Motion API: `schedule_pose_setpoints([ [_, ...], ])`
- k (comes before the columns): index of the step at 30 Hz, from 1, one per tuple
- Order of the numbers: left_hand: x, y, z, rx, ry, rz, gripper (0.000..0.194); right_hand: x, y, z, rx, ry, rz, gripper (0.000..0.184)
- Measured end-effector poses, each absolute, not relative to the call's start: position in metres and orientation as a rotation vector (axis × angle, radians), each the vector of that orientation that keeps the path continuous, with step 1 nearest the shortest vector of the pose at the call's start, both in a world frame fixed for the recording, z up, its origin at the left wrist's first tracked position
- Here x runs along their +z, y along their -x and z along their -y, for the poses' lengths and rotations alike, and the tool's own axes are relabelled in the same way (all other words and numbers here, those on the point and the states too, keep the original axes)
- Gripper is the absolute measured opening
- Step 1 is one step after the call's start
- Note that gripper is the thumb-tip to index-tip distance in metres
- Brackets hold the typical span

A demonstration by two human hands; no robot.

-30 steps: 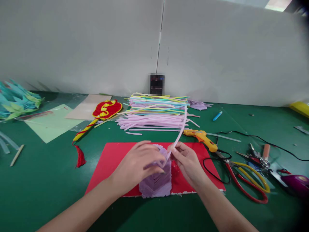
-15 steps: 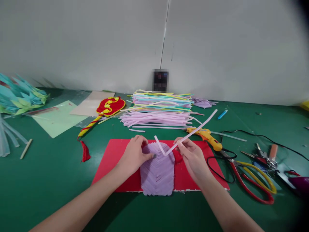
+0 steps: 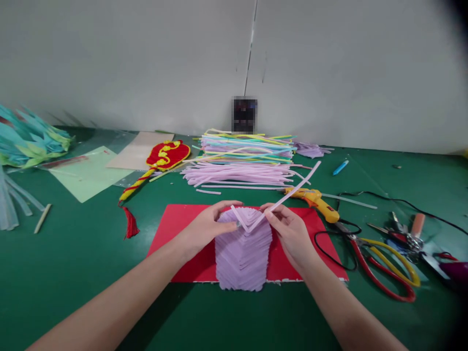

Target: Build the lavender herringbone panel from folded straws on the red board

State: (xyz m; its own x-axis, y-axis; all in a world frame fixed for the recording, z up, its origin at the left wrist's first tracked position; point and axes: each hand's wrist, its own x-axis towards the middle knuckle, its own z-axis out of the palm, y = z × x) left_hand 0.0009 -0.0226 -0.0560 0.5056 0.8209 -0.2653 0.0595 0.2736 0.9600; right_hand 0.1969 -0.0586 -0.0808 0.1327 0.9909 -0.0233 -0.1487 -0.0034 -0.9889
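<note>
A lavender panel [image 3: 241,263] of fuzzy pipe cleaners laid in V-shaped rows rests on a red board [image 3: 183,239]. My left hand [image 3: 208,229] grips the panel's upper left edge, its thumb on top near the bent strip. Between the thumb and fingers of my right hand [image 3: 287,229] is a lavender pipe cleaner [image 3: 292,191]. Its V bend lies against the panel's upper middle; the short arm points up left toward my left fingers, and the long arm sticks out up right past my right hand. My right fingertips are at the panel's upper right edge.
Behind the board lie bundled pipe cleaners [image 3: 241,173]. To the right are a yellow glue gun [image 3: 321,204] with a black cord, scissors [image 3: 397,265] with red and yellow handles, and a blue pen [image 3: 341,167]. A red-and-yellow fan-shaped ornament [image 3: 170,155] lies left.
The bent pipe cleaner has come down onto the panel, its V against the upper rows. My left fingers have reached farther over the panel's top edge. The view has shifted slightly.
</note>
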Motion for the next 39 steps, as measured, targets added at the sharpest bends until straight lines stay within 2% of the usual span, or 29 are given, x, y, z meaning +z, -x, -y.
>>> schedule_pose_setpoints([
  [8, -0.0572, -0.0032, 0.0239, 0.628, -1.292, -0.964, 0.029, -0.0786, -0.1948, 0.06, 1.169, 1.205, 0.948, 0.019],
  [13, -0.0572, -0.004, 0.0255, 0.637, -1.307, -1.002, 0.025, -0.0784, -0.1929, 0.0619, 1.174, 1.199, 0.936, 0.019],
  [22, -0.0569, -0.0042, 0.0287, 0.687, -1.266, -1.009, 0.027, -0.0818, -0.1915, 0.0618, 1.164, 1.15, 0.86, 0.014],
  [39, -0.0529, -0.0058, 0.031, 0.731, -1.292, -1.109, 0.033, -0.0832, -0.1918, 0.062, 1.103, 1.222, 0.909, 0.018],
])
